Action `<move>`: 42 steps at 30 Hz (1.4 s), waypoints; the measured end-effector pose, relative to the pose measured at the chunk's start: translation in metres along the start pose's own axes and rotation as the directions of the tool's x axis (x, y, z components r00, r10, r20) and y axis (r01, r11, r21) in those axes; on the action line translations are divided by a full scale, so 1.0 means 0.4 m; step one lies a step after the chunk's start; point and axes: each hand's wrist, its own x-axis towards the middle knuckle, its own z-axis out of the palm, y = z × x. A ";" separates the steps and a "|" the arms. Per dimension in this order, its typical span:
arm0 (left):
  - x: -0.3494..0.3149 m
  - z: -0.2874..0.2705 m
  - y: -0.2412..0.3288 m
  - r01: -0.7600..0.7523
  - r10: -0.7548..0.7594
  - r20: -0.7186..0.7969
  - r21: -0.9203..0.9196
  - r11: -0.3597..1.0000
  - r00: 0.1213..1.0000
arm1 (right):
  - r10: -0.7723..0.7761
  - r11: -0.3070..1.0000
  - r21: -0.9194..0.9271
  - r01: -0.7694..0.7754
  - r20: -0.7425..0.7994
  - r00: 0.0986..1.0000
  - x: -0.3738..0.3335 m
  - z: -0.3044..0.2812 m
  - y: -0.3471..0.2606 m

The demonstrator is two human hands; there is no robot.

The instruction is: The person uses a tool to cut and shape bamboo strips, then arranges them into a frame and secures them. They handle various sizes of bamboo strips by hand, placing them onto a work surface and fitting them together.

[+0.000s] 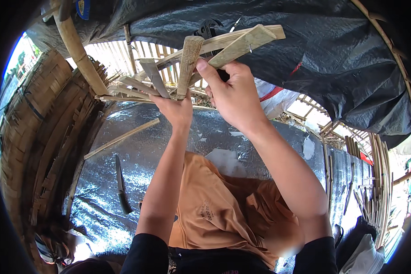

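Observation:
Up in front of me is a frame of joined wooden slats, spread like a fan, with a thin nail-like point poking out of one slat. My left hand grips its lower end from below, beside an upright thick slat and a flat grey slat. My right hand is curled round the slats to the right, its thumb pressed near the thick slat; its other fingertips are partly hidden. Below, on the shiny sheet, lies a knife with a dark handle.
A silvery sheet covers the surface before me, with a loose bamboo strip on it. Orange-brown cloth covers my lap. Woven bamboo stands left, thin sticks stand right, and black plastic hangs beyond my hands.

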 end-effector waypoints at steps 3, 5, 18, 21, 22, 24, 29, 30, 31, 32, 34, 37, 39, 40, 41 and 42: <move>0.021 -0.033 0.020 0.025 -0.025 0.005 -0.063 0.998 1.000 | -0.044 0.992 0.118 0.048 -0.036 0.998 -0.014 -0.017 -0.008; 0.019 -0.066 0.073 0.052 -0.052 0.080 -0.001 0.999 0.995 | -0.017 0.973 0.227 0.031 -0.063 0.998 -0.023 -0.044 -0.014; 0.088 -0.219 0.160 -0.353 0.171 0.461 0.343 0.870 0.871 | 0.366 0.623 0.724 -0.295 0.063 0.928 -0.103 -0.160 0.068; 0.074 -0.226 0.160 -0.438 0.147 0.604 0.368 0.820 0.783 | 0.443 0.572 0.746 -0.342 0.070 0.894 -0.140 -0.168 0.117; 0.064 -0.222 0.143 -0.435 0.097 0.656 0.375 0.818 0.749 | 0.461 0.571 0.740 -0.356 0.070 0.885 -0.152 -0.170 0.143; 0.050 -0.213 0.136 -0.440 -0.001 0.745 0.396 0.806 0.667 | 0.477 0.569 0.731 -0.378 0.082 0.875 -0.180 -0.172 0.194; 0.013 -0.208 0.075 -0.488 -0.087 0.835 0.398 0.777 0.543 | 0.583 0.485 0.755 -0.442 0.098 0.807 -0.241 -0.145 0.290; -0.005 -0.205 0.064 -0.484 -0.137 0.839 0.429 0.763 0.527 | 0.616 0.464 0.751 -0.470 0.108 0.780 -0.257 -0.143 0.312; -0.021 -0.201 0.058 -0.483 -0.187 0.839 0.459 0.746 0.510 | 0.647 0.442 0.747 -0.496 0.117 0.754 -0.271 -0.140 0.332; -0.033 -0.198 0.059 -0.478 -0.248 0.827 0.506 0.718 0.504 | 0.657 0.420 0.755 -0.504 0.131 0.742 -0.283 -0.134 0.358; -0.056 -0.195 0.025 -0.506 -0.253 0.851 0.486 0.712 0.461 | 0.678 0.372 0.775 -0.510 0.148 0.720 -0.318 -0.119 0.421; -0.067 -0.176 -0.057 -0.545 -0.297 0.879 0.467 0.696 0.373 | 0.721 0.323 0.791 -0.519 0.150 0.677 -0.350 -0.097 0.475; -0.081 -0.165 -0.101 -0.559 -0.343 0.886 0.463 0.688 0.312 | 0.725 0.369 0.773 -0.517 0.110 0.680 -0.374 -0.072 0.530; -0.093 -0.164 -0.116 -0.574 -0.343 0.889 0.457 0.680 0.302 | 0.714 0.395 0.796 -0.458 0.049 0.699 -0.384 -0.056 0.552; -0.104 -0.162 -0.128 -0.589 -0.344 0.892 0.451 0.671 0.292 | 0.721 0.388 0.800 -0.458 0.047 0.691 -0.398 -0.050 0.578; -0.115 -0.159 -0.136 -0.591 -0.349 0.894 0.448 0.671 0.281 | 0.731 0.405 0.780 -0.476 0.036 0.682 -0.406 -0.046 0.596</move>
